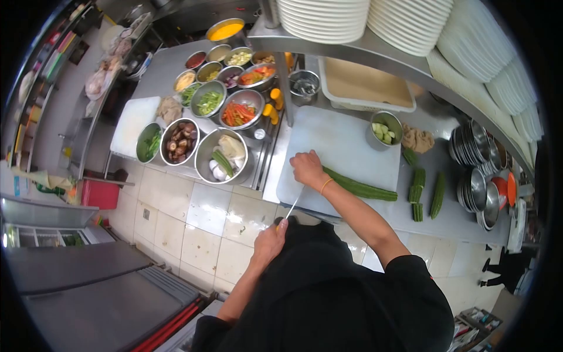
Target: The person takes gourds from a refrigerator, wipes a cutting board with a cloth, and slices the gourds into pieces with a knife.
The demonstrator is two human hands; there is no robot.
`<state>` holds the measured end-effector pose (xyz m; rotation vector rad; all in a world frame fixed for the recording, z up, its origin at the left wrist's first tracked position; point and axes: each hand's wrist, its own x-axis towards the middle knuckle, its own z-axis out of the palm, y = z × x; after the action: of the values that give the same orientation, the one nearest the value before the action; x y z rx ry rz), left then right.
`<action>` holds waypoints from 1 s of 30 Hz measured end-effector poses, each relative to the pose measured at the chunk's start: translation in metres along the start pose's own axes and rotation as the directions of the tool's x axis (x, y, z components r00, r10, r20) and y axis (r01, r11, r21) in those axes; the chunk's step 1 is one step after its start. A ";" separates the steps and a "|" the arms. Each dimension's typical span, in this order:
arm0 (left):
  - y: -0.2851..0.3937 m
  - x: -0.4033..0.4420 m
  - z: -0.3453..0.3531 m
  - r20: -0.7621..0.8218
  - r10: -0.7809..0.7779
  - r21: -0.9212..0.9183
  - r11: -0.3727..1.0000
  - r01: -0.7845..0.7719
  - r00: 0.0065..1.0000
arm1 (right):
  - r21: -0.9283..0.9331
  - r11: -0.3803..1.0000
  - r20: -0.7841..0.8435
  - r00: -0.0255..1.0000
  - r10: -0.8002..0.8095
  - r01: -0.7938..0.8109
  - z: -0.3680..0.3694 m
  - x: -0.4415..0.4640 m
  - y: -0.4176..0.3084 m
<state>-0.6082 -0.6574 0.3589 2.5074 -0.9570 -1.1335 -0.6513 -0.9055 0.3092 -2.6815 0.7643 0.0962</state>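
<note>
My left hand [271,242] is closed around the handle of a knife [293,204], low in front of my body. Its narrow blade slants up toward the near edge of a white cutting board [346,135]. Across the board my right hand [309,168] is curled over the left end of a long green ridged gourd [363,189], which my wrist partly hides. To the right of the board lie gourd pieces [417,186] and another ridged gourd [437,195]. A metal pot [385,130] with pale green chunks stands at the board's far right.
Steel bowls of sliced peppers [239,113], mushrooms [180,141] and other vegetables crowd the left counter. A cream tub [369,88] sits behind the board. Stacked plates [322,20] fill an overhead shelf [352,50]. Metal bowls [474,188] are piled at the right.
</note>
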 end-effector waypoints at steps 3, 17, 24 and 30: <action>-0.014 -0.007 0.003 -0.003 -0.007 -0.029 1.000 0.007 1.000 | 0.135 0.987 -0.129 0.989 -0.073 0.090 -0.001 0.024 -0.010; -0.019 0.005 0.006 0.036 0.002 -0.085 0.996 0.001 0.999 | 0.182 0.959 0.048 0.972 -0.231 0.219 0.018 0.008 -0.016; -0.022 0.011 0.009 0.075 0.054 -0.140 0.989 -0.043 0.996 | 0.522 0.649 -0.648 0.752 -0.120 0.553 -0.088 0.005 -0.092; -0.037 0.001 0.004 -0.009 -0.016 -0.171 0.985 0.015 1.000 | 0.202 0.973 -0.267 0.949 0.166 -0.113 -0.060 -0.118 0.058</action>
<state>-0.5936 -0.6300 0.3389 2.3857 -0.8023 -1.1535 -0.7836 -0.9137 0.3656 -2.4906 0.9976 -0.3160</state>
